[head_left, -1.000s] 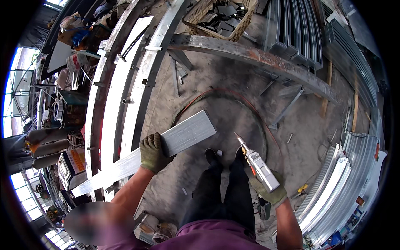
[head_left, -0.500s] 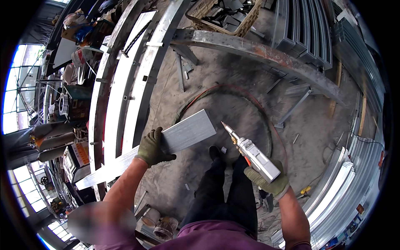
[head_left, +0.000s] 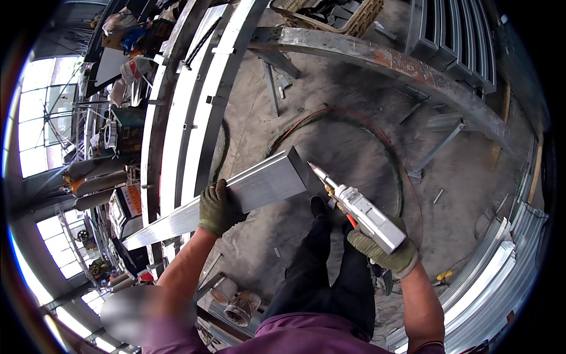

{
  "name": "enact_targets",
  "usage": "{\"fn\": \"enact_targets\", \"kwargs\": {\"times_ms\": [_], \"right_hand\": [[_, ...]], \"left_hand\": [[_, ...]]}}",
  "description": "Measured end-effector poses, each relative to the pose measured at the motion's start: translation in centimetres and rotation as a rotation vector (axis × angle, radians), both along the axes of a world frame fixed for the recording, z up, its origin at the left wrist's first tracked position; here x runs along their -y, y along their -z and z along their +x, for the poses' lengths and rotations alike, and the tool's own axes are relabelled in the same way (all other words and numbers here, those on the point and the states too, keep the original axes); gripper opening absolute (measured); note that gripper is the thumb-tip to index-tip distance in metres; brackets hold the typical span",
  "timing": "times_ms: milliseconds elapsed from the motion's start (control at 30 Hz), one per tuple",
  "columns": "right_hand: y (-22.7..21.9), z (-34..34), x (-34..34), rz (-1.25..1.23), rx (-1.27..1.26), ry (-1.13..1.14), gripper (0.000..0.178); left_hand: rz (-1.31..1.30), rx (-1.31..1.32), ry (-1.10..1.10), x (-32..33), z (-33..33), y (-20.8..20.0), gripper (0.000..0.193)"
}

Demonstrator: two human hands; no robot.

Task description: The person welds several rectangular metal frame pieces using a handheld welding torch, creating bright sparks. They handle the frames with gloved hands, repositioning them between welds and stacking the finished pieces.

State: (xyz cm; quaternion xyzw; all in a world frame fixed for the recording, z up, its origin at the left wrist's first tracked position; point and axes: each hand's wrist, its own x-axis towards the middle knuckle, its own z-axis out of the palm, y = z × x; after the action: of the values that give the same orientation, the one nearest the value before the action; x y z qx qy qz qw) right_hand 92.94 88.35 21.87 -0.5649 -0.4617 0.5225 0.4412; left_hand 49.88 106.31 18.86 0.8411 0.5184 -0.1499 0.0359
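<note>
My left hand [head_left: 216,207], in an olive green work glove, is wrapped round a long silver metal profile [head_left: 268,184]. The profile slants from lower left up to its cut end near the middle, with a ridged edge and a broad flat side showing. In my right hand [head_left: 386,251], also gloved in green, is a silver, boxy welding gun [head_left: 368,217] with a slim pointed nozzle. The nozzle tip points up and left, a small gap away from the profile's cut end. Part of my right fingers is hidden beneath the gun's body.
Long metal beams [head_left: 203,118] run along the left. A curved steel beam [head_left: 383,56] on legs spans the far side, before a yellowish crate [head_left: 359,23] of offcuts. Stacked metal profiles [head_left: 451,47] stand far right, more lie lower right. A hose [head_left: 396,159] loops over the floor.
The metal profile has rolled in my left hand, so its ridged long edge and cut end now show. My right hand still holds the welding gun near that end. The whole view has shifted slightly.
</note>
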Motion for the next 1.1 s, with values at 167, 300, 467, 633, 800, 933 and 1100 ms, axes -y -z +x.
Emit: {"fn": "enact_targets", "kwargs": {"times_ms": [167, 300, 467, 633, 800, 933, 1100], "right_hand": [[2.9, 0.7, 0.7, -0.023, -0.197, 0.009, 0.026], [3.7, 1.2, 0.1, 0.019, -0.223, -0.013, 0.026], [2.7, 1.9, -1.9, 0.045, -0.192, -0.092, 0.028], [4.1, 2.0, -1.4, -0.034, -0.194, -0.149, 0.025], [4.5, 2.7, -0.4, -0.036, -0.358, -0.107, 0.026], [4.0, 3.7, -0.6, 0.066, -0.285, -0.139, 0.027], [4.7, 3.7, 0.5, -0.035, -0.324, -0.182, 0.025]], "left_hand": [[0.004, 0.027, -0.008, 0.4, 0.2, -0.5, 0.121], [0.015, 0.029, -0.008, 0.6, 0.4, -0.6, 0.12], [0.004, 0.016, -0.064, 1.2, 0.7, -0.6, 0.119], [0.079, 0.012, -0.021, 3.1, 0.5, -0.1, 0.128], [0.112, -0.005, -0.029, 4.0, 0.1, 0.4, 0.129], [0.112, 0.009, -0.028, 3.9, 0.0, 0.5, 0.127], [0.139, 0.021, 0.001, 3.8, 0.1, 0.3, 0.122]]}}
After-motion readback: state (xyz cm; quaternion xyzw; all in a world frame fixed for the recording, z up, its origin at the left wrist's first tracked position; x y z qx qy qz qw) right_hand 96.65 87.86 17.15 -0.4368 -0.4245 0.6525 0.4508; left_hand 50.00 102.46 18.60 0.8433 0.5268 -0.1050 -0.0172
